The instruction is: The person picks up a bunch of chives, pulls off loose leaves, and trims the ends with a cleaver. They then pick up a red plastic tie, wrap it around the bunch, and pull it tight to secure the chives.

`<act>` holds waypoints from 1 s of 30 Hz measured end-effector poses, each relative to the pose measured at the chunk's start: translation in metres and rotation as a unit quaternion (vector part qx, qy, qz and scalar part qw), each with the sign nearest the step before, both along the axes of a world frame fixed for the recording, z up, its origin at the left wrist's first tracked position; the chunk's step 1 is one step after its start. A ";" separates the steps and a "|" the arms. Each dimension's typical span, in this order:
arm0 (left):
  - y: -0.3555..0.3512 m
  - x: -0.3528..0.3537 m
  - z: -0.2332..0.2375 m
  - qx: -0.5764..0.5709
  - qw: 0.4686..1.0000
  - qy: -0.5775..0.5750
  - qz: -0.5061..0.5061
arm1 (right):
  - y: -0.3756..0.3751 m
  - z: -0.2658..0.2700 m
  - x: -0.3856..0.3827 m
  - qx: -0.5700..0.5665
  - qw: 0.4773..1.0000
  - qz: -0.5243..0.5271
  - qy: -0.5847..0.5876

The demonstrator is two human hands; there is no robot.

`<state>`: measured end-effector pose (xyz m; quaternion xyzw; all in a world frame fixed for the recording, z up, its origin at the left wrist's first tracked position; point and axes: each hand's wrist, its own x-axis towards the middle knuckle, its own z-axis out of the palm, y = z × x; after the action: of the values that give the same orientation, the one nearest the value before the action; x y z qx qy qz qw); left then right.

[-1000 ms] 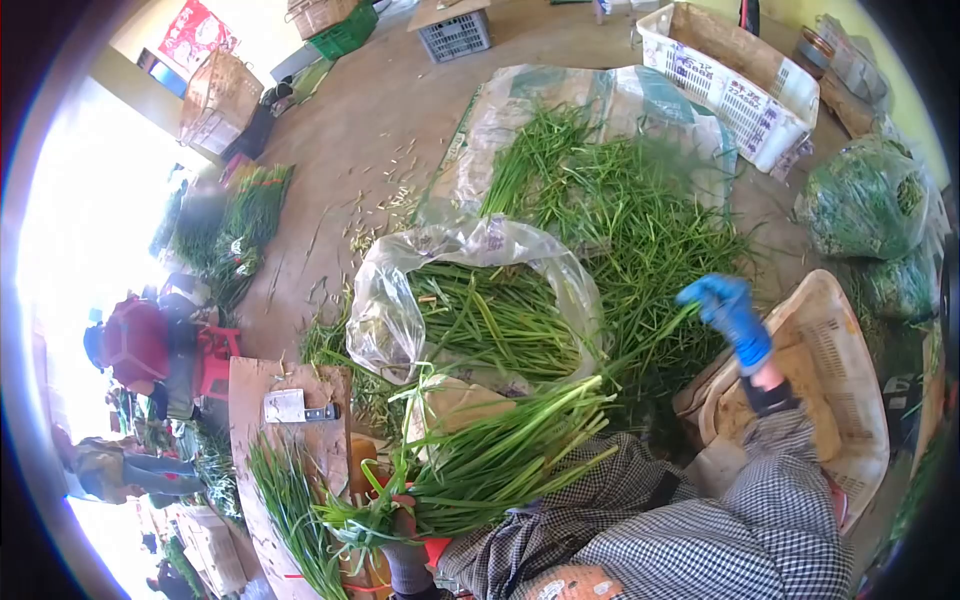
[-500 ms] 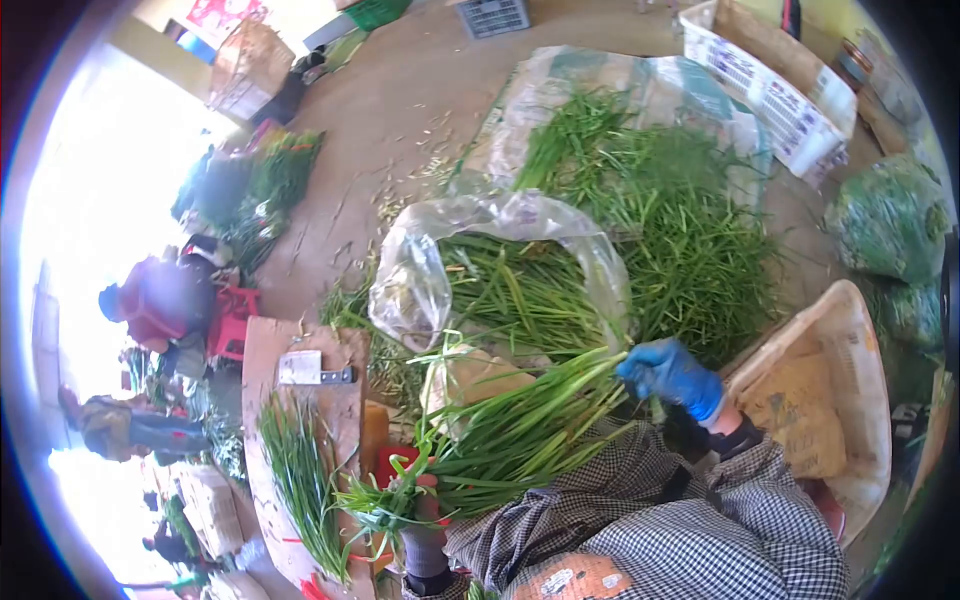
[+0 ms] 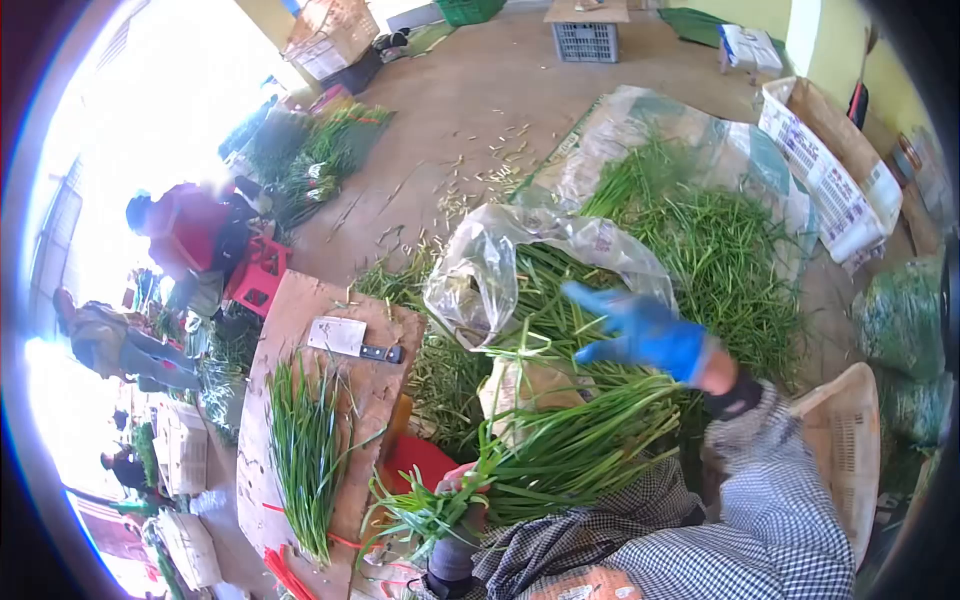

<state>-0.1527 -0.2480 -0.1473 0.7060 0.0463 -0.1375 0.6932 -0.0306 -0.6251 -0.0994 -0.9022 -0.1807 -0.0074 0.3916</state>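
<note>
My left hand (image 3: 462,492) is closed around one end of a bunch of garlic chives (image 3: 590,440). The long green leaves rest across my lap and point to the right. My right hand (image 3: 645,335), in a blue glove, has its fingers spread and holds nothing. It is over the near right rim of a clear plastic bag (image 3: 478,235) with more chives inside. A cleaver (image 3: 340,336) with a dark handle lies on the wooden board (image 3: 262,420) to my left. Beside it on the board lies another pile of chives (image 3: 303,450).
Loose chives (image 3: 715,250) are heaped on a plastic sheet (image 3: 625,115). White crates (image 3: 835,165) stand at the right. Red ties (image 3: 288,572) hang at the board's near edge. A person in red (image 3: 188,228) is near a red stool (image 3: 262,275); another person (image 3: 120,345) is farther left.
My right hand has let go of the leaf ends, opened, and moved up and slightly left. My left hand keeps its grip. The camera view has shifted.
</note>
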 end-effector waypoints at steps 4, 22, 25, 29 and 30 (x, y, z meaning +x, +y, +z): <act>-0.017 0.005 0.024 0.120 0.984 -0.125 -0.033 | 0.095 -0.025 0.053 -0.089 0.988 0.119 0.051; 0.010 0.006 0.002 0.154 0.981 -0.117 0.021 | -0.189 0.037 -0.084 -0.353 0.872 -0.337 -0.038; 0.004 0.011 0.006 -0.052 0.993 0.031 0.098 | -0.150 0.018 -0.074 -0.272 0.916 -0.294 0.022; 0.012 0.008 0.007 0.146 0.972 -0.174 -0.051 | -0.018 0.030 -0.011 -0.077 0.995 -0.069 0.015; 0.009 0.008 0.006 0.089 0.976 -0.194 -0.034 | 0.013 0.015 0.006 -0.015 1.000 0.019 -0.013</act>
<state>-0.1451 -0.2392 -0.1417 0.7791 -0.1008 -0.0166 0.6185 -0.0247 -0.6118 -0.0846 -0.9042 -0.2031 -0.0094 0.3755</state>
